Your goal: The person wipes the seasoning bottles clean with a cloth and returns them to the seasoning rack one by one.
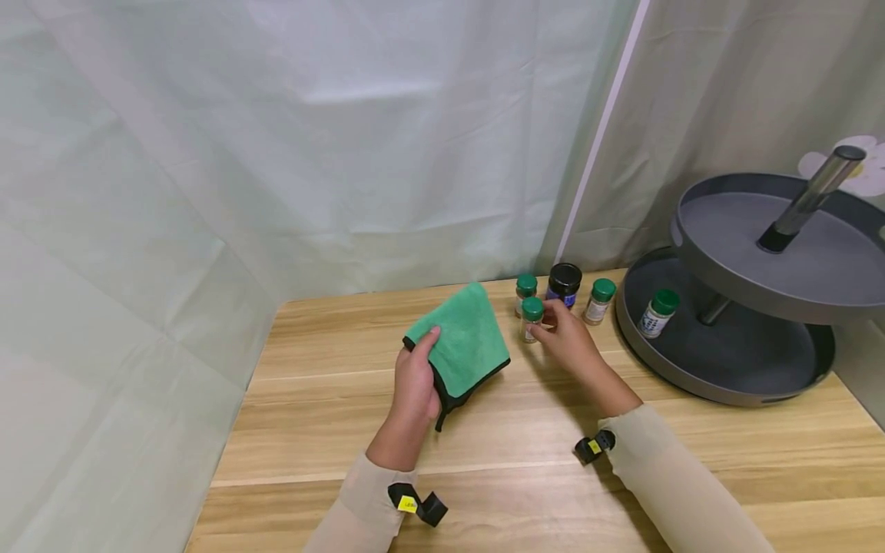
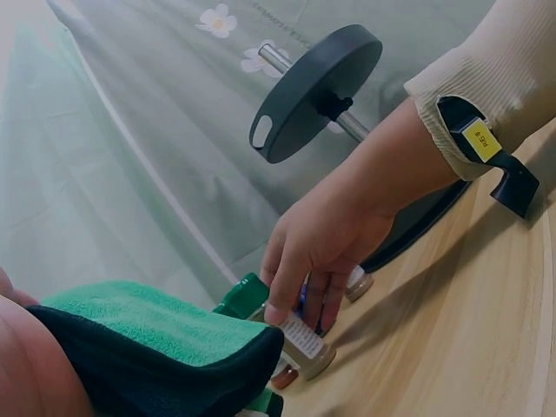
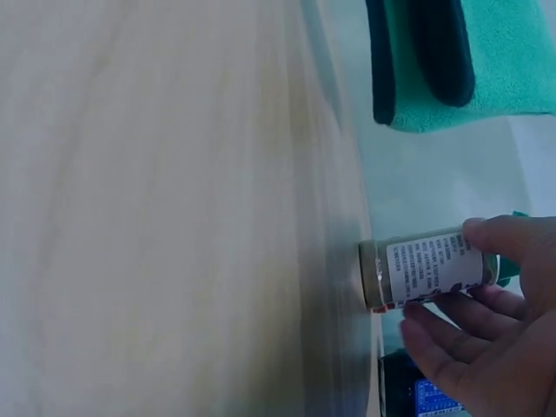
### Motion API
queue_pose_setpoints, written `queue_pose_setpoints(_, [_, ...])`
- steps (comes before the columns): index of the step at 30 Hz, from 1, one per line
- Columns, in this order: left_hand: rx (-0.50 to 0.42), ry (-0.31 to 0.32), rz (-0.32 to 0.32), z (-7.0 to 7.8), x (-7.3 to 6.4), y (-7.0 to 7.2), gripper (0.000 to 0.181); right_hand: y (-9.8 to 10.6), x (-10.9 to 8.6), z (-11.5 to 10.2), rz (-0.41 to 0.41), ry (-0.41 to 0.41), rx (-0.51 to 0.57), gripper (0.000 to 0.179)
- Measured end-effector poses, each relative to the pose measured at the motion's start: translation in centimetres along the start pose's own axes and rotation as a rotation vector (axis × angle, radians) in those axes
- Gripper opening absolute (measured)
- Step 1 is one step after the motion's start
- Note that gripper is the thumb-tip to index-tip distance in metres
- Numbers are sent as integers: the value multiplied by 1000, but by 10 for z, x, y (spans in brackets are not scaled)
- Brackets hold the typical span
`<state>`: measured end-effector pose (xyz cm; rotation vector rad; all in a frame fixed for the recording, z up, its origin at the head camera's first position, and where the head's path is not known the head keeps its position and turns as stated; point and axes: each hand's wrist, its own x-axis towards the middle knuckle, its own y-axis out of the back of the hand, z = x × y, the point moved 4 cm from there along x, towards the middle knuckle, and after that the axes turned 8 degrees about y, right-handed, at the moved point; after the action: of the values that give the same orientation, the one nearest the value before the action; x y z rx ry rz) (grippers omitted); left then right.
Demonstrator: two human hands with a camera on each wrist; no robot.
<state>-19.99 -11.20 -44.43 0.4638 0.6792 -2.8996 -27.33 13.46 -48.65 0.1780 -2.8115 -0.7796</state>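
Observation:
My left hand point(image 1: 416, 378) grips a folded green cloth point(image 1: 469, 338) with black edging, thumb on top, held over the wooden table. To its right, my right hand point(image 1: 570, 338) has thumb and fingers around a small spice jar point(image 1: 531, 329) with a green cap. In the right wrist view the labelled side of this spice jar point(image 3: 434, 265) shows between thumb and fingers. Close behind it stands another green-capped jar point(image 1: 525, 287). A black-lidded jar point(image 1: 564, 283) and a third green-capped jar point(image 1: 599, 301) are just beyond the right hand.
At the right stands a dark grey two-tier round tray point(image 1: 657, 369) with a metal post point(image 1: 816, 196). Its lower tier bears one green-capped jar point(image 1: 659, 313). A pale curtain point(image 1: 415, 153) hangs along the back and left of the wooden table point(image 1: 311, 415).

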Motion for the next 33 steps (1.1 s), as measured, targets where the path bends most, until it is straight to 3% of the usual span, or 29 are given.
queue_pose_setpoints(7, [21, 15, -19, -1, -1, -2, 40, 3, -5, -8, 15, 3, 71, 44])
queue_pose_setpoints(17, [41, -10, -67, -1, -3, -5, 46, 8, -23, -48, 9, 128, 222, 43])
queue_pose_setpoints(26, [50, 13, -91, -5, -4, -8, 48, -3, -34, -59, -85, 171, 195, 46])
queue_pose_setpoints(33, [139, 4, -77, -7, -7, -11, 48, -10, -39, -66, -138, 294, 109, 43])
